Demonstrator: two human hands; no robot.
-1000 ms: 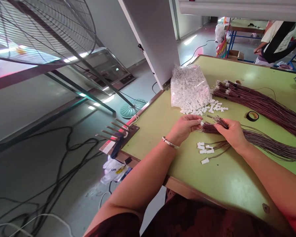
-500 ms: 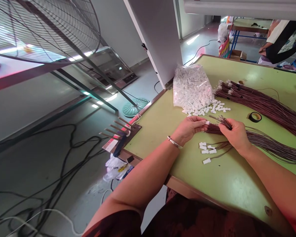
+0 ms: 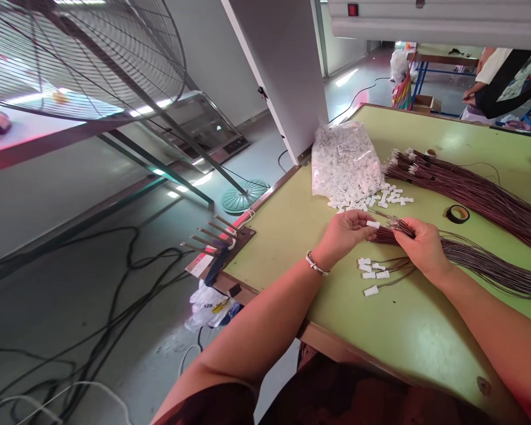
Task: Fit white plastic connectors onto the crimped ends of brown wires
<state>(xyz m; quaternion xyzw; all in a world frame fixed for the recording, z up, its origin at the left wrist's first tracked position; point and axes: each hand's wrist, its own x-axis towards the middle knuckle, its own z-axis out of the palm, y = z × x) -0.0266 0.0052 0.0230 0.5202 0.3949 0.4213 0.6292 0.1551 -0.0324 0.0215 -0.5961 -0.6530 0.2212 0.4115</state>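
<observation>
The right fingers [image 3: 418, 228] partly hide the gripped wires [image 3: 395, 224]; the left edge crops the fan [image 3: 86, 65].

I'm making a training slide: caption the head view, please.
The left hand holds a white connector near brown wires gripped in the right hand, above a green worktable.

Wiring workshop, green worktable [image 3: 283, 254], bundled brown wires [image 3: 478, 190], bag of white connectors [image 3: 347, 156], another bench [image 3: 445, 58] beyond

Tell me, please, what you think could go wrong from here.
The white connector at the fingertips of the left hand might slip and mix with the loose connectors beside the plastic bag. The wire ends bunched in the right hand might splay or snag one another. Either hand might brush the wired connectors lying close by.
</observation>
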